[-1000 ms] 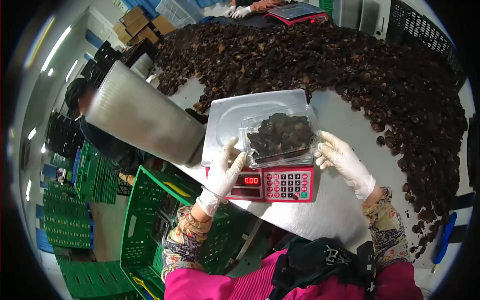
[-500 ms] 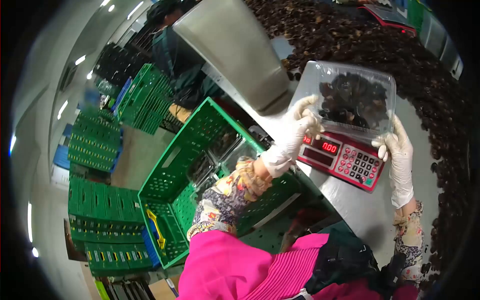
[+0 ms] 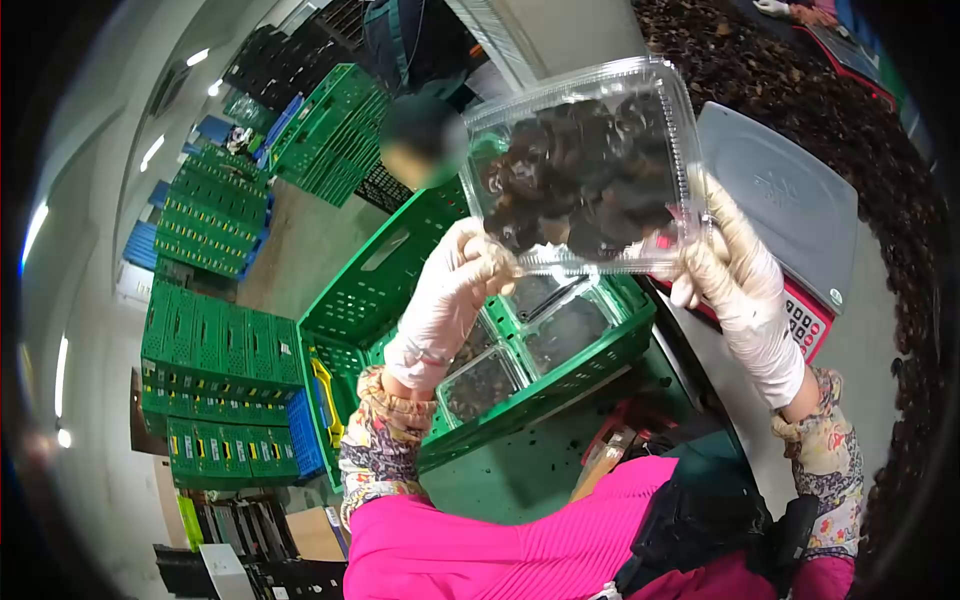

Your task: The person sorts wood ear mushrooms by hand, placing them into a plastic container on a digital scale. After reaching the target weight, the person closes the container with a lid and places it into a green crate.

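A clear plastic clamshell box (image 3: 590, 180) filled with dark brown, mushroom-like pieces is held up and tilted before me. My left hand (image 3: 447, 295), in a white glove, grips its lower left corner. At the lower right corner, my right hand (image 3: 738, 295), gloved too, has its fingers closed on the rim. Below the box stands a green perforated crate (image 3: 590, 375), where several similar clear boxes (image 3: 485, 385) lie. To the right, the scale (image 3: 808, 322) has a red keypad panel and a grey weighing plate (image 3: 790, 205); its display is hidden.
Loose dark pieces (image 3: 740, 70) cover the table at the back and right. Stacked green crates (image 3: 215, 350) stand at the left. Another person (image 3: 415, 60) is beyond the crate, and a further person's gloved hand (image 3: 772, 7) shows at the top right.
Both hands have lifted the box off the scale and carried it left and closer to me, over the crate's edge. The scale's plate is uncovered. My view has shifted too.
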Demonstrator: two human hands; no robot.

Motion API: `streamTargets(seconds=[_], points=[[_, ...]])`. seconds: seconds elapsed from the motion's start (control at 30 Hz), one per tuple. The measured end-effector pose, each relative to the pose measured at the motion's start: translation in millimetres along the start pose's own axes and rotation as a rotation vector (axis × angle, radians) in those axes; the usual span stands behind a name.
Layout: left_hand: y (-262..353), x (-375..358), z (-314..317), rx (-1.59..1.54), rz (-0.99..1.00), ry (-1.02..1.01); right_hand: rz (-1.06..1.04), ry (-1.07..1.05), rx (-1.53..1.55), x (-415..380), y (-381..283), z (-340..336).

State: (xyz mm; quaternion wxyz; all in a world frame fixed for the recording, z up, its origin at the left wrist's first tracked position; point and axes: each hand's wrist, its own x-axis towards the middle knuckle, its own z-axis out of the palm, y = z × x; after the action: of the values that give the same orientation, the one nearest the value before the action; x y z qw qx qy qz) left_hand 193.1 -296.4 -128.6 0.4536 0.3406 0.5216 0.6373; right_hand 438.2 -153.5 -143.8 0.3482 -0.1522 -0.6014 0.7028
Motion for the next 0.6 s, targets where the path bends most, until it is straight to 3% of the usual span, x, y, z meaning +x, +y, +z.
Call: streamTargets(seconds=[0.1,0.17,0.27,0.3,0.37,0.43,0.5,0.6], points=[[-18,-13,-16,0.038,0.017,0.134,0.07,-0.117,-0.12,3,9,4],[-20,-19,-21,0.049,0.028,0.22,0.009,-0.142,-0.307,5,17,16],[-21,-28,-69,0.052,0.212,0.407,-0.206,-0.263,-0.637,1,17,27],[-22,-33,-95,0.122,0.241,0.478,-0.253,-0.347,-0.735,1,11,24],[-35,-55,-168,-0.075,0.291,0.477,-0.304,-0.344,-0.709,-10,15,11],[-56,-87,-231,-0.104,0.312,0.624,-0.383,-0.34,-0.807,-24,23,-14],[-91,-133,-326,-0.25,0.218,0.57,-0.235,-0.25,-0.793,-46,23,-34],[-129,-193,-399,-0.295,0.035,0.718,-0.111,-0.186,-0.847,-76,21,-71]])
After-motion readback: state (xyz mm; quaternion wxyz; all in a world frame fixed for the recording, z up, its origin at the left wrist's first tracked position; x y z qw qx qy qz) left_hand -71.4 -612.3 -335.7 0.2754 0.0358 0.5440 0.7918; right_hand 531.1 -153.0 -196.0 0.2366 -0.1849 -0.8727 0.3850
